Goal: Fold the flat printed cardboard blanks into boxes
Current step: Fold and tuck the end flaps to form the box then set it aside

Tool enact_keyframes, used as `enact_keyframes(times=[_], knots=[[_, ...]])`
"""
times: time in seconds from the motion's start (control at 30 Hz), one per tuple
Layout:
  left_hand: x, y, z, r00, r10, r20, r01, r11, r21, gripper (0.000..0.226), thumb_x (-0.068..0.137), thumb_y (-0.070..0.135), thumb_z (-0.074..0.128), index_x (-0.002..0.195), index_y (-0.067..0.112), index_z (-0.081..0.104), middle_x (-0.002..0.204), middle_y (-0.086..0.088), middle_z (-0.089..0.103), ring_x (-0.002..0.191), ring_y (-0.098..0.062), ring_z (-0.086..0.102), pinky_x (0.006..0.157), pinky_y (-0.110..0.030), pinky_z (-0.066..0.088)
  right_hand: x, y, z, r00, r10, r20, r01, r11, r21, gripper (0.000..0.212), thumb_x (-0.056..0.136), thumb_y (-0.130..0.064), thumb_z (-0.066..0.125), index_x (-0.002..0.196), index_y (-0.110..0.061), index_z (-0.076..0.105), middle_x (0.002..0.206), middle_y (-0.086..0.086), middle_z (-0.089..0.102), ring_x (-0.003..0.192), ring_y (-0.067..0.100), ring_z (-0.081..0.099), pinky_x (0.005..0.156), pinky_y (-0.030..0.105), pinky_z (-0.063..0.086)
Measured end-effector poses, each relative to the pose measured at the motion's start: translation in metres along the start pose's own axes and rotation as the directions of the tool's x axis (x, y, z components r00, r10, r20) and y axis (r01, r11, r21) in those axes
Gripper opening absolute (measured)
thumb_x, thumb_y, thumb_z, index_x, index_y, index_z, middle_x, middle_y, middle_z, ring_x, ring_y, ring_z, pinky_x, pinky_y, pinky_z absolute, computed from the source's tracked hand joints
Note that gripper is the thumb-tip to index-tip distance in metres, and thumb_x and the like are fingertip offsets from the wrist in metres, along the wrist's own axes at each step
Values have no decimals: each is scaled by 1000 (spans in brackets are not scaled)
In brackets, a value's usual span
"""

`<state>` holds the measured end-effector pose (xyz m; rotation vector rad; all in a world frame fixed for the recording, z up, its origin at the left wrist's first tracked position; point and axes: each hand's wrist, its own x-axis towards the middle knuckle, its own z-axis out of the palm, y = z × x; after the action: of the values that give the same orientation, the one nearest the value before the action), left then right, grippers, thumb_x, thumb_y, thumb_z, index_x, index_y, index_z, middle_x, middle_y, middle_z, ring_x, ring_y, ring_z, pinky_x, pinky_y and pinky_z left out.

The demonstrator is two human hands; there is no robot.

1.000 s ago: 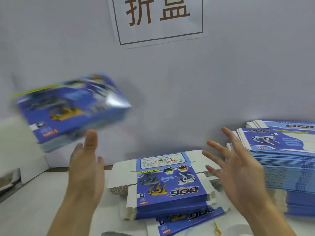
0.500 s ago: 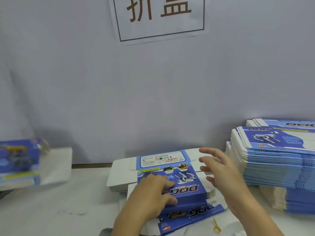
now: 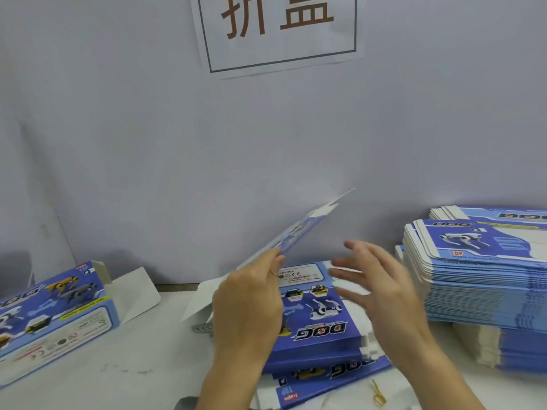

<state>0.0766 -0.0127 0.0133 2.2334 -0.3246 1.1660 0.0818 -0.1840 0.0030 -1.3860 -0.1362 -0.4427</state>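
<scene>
My left hand [image 3: 251, 300] pinches the near edge of a flat blue printed blank [image 3: 299, 232], which tilts up and away toward the wall. Beneath it lies a low stack of flat blanks [image 3: 322, 327] printed with "DOG" and robot dogs, in the middle of the table. My right hand [image 3: 381, 288] hovers just right of the lifted blank with fingers spread, holding nothing. A folded blue box [image 3: 53, 315] lies on its side at the left, one end flap standing open.
A tall pile of flat blanks [image 3: 485, 279] fills the right side. A yellow rubber band [image 3: 379, 395] lies near the front edge. A paper sign [image 3: 278, 31] hangs on the grey wall behind. The white tabletop [image 3: 142, 365] shows bare between box and stack.
The folded box flew left and now lies on the table at the left. My left hand came down onto the middle stack and lifted the top blank; my right hand moved in beside it.
</scene>
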Motion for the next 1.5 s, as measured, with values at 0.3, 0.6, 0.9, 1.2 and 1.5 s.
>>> enact_keyframes(times=[0.3,0.6,0.9,1.2,1.5], knots=[[5,48,-14,957,145,252,-27,907,-419,18,95,39,59,109,35,70,101,21,70,101,3,63,83,-13,51,0,-33,-16,999,-20,33,8,943,331,19,95,-17,57,91,-22,75,96,12,77,86,34,75,66,51,62],[20,14,-38,918,-279,283,396,606,-689,55,72,64,56,106,21,61,92,-3,77,78,-24,76,60,-31,61,-15,-54,-23,959,-83,271,16,970,242,68,46,-67,88,106,-36,75,111,5,76,98,27,74,70,35,62],[21,9,-40,928,-194,318,371,571,-733,56,71,60,66,113,23,59,97,0,77,83,-23,76,60,-27,59,-24,-65,-22,966,-6,258,-62,965,254,85,17,-70,90,94,-37,79,101,3,78,91,24,76,70,38,62],[13,38,-30,898,-3,441,398,436,-807,95,62,74,75,143,39,39,118,9,72,103,-15,72,76,-25,59,-14,-82,-5,959,-143,243,60,946,319,29,105,6,24,105,-18,40,68,-8,54,39,-12,52,62,9,48],[18,38,-34,960,-162,230,281,561,-779,63,86,62,57,143,40,42,123,21,63,116,9,59,87,-10,50,-10,-81,2,977,-109,186,88,989,116,44,106,-24,42,142,0,36,126,4,58,93,6,47,55,-5,29]])
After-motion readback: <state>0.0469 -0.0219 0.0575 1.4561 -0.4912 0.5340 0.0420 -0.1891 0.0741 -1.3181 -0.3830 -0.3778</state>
